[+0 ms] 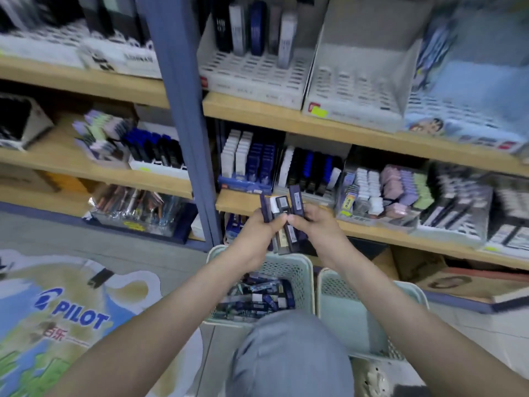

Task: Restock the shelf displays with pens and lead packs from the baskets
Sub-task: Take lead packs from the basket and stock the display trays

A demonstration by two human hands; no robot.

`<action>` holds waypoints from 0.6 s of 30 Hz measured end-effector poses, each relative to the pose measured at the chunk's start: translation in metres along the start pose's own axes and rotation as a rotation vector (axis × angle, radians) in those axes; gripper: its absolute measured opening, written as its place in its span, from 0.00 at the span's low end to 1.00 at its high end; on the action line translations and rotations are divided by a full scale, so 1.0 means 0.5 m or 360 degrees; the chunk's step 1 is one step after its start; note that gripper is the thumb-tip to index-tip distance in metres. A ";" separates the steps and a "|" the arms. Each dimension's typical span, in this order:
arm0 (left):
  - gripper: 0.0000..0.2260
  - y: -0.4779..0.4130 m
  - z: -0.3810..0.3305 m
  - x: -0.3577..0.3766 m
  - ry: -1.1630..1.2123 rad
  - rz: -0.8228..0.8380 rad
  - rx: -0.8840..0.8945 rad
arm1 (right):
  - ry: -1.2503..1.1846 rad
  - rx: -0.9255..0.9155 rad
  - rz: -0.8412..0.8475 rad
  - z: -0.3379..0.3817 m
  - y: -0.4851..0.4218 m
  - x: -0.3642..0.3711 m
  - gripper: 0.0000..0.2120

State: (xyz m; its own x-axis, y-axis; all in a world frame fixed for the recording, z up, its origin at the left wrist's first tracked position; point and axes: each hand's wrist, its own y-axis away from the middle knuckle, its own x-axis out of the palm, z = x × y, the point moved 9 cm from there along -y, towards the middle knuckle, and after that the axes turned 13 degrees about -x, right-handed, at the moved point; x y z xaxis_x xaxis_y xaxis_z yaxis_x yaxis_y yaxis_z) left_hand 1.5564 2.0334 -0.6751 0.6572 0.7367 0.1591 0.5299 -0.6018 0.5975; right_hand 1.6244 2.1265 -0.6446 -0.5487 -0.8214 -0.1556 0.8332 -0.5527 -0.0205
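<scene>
Navy lead packs [280, 207], upright, gripped by both hands.
Left hand [255, 234] and right hand [312, 224] hold them above the basket [298, 275]; the display [252, 164] lies just ahead, nearer the left.

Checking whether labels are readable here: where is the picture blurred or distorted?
Head view: motion blur smears the white slotted plastic display trays up top; the slim dark lead packs in the left hand and right hand look sharper; lighting is even.
</scene>
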 end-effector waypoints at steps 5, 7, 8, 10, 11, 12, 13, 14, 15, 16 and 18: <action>0.10 0.072 -0.083 0.061 0.0085 -0.0063 0.0061 | 0.0073 -0.0196 -0.0038 0.119 0.030 -0.051 0.14; 0.10 0.095 -0.112 0.091 0.0072 -0.0083 0.0081 | 0.0214 -0.0289 -0.0038 0.156 0.041 -0.079 0.12; 0.08 0.106 -0.125 0.109 0.0062 -0.0084 0.0088 | 0.0309 -0.0338 -0.0052 0.175 0.044 -0.096 0.11; 0.03 0.127 -0.152 0.147 0.0028 -0.0069 0.0120 | 0.0415 -0.0417 -0.0138 0.213 0.054 -0.134 0.08; 0.03 0.137 -0.166 0.166 0.0010 -0.0064 0.0131 | 0.0435 -0.0466 -0.0197 0.232 0.059 -0.157 0.08; 0.03 0.146 -0.179 0.185 -0.0015 -0.0061 0.0141 | 0.0453 -0.0519 -0.0256 0.252 0.064 -0.180 0.07; 0.04 0.155 -0.192 0.205 -0.0036 -0.0054 0.0161 | 0.0478 -0.0564 -0.0309 0.272 0.072 -0.202 0.07; 0.04 0.164 -0.204 0.225 -0.0056 -0.0045 0.0185 | 0.0497 -0.0604 -0.0357 0.290 0.080 -0.225 0.06; 0.04 0.171 -0.218 0.248 -0.0075 -0.0020 0.0218 | 0.0512 -0.0639 -0.0399 0.305 0.087 -0.248 0.06; 0.05 0.175 -0.229 0.270 -0.0096 0.0000 0.0247 | 0.0536 -0.0667 -0.0439 0.317 0.092 -0.271 0.05; 0.05 0.187 -0.251 0.321 -0.0126 0.0075 0.0316 | 0.0641 -0.0710 -0.0544 0.339 0.104 -0.324 0.02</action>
State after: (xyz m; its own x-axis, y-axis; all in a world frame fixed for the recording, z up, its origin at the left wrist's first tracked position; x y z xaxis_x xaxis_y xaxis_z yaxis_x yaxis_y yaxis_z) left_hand 1.6441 2.1341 -0.4948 0.7196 0.6846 0.1164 0.5876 -0.6896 0.4234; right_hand 1.7450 2.2068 -0.4529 -0.7890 -0.4475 -0.4209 0.6142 -0.5894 -0.5247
